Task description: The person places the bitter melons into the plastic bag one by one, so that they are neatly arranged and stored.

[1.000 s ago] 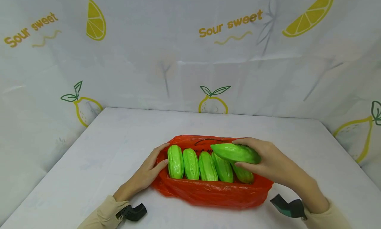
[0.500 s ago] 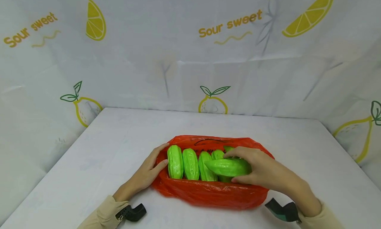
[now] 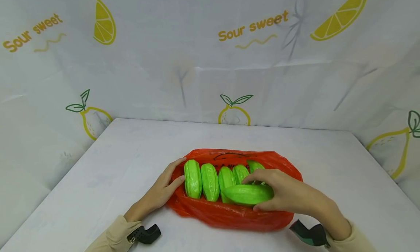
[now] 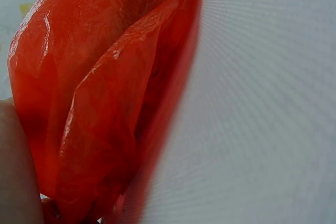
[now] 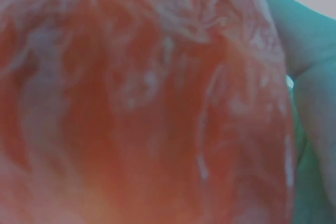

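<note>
A red plastic bag lies with its mouth wide, holding a row of several bright green ridged gourds. My left hand grips the bag's left rim; in the left wrist view a finger rests beside the wrinkled plastic. Another green gourd lies crosswise in my right hand, between thumb and fingers. It is low at the bag's near rim and covers the near ends of the right-hand gourds. In the right wrist view the red plastic blocks most of the scene, with fingers at the right.
The bag sits on a white table near its front. Behind stands a white curtain printed with lemons. Black straps hang at both cuffs.
My right hand has moved left, down and toward me with the gourd, from above the right-hand gourds to the bag's near rim. My left hand has stayed at the left rim.
</note>
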Demonstrator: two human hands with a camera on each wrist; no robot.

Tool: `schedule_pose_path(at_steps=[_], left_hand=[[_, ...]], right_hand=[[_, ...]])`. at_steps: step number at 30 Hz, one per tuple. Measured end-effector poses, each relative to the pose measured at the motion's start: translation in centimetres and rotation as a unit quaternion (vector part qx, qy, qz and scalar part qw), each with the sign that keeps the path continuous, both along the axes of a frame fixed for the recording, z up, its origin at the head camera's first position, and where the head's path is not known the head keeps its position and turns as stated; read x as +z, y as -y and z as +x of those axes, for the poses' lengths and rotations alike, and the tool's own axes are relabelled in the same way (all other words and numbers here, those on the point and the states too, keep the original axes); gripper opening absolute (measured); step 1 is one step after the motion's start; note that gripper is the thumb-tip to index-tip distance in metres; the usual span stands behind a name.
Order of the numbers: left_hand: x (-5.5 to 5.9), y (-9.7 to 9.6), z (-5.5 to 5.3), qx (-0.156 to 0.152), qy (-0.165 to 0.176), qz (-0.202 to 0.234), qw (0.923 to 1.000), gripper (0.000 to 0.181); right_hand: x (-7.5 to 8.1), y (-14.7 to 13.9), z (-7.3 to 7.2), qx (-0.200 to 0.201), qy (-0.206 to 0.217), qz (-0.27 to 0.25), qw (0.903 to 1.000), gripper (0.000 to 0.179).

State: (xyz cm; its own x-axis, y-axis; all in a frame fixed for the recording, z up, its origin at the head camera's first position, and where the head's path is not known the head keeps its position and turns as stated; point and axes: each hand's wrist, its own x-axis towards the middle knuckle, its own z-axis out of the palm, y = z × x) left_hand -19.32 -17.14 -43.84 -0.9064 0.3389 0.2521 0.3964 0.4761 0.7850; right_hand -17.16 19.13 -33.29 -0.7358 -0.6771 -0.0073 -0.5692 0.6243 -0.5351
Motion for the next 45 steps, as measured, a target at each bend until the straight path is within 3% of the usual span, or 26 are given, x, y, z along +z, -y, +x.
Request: schedule_pose_path(at_steps=[15,22,31,45], left_hand=[[0.12,-0.03,-0.05,-0.001,-0.001,-0.004,1.0,0.054],[0.2,-0.06,-0.04,0.0,0.0,-0.004,1.0,0.054],[0.21,-0.03,-0.04,0.001,0.003,-0.001,1.0,0.053],[-0.1,0.01,-0.02,0.004,-0.002,-0.004,1.0,0.053]], right_hand=[[-0.41,-0.08,0.14,0.026,0.017,0.018,0.9993,0.048],[-0.38,-0.1,0.15,0.034,0.0,0.024,0.9991,0.045],[-0.43,-0.17,-0.36,0.08,0.06,-0.01,0.9949,0.043],[-0.65,-0.23,-0.52,0.056,0.082,0.002,0.995,0.033]])
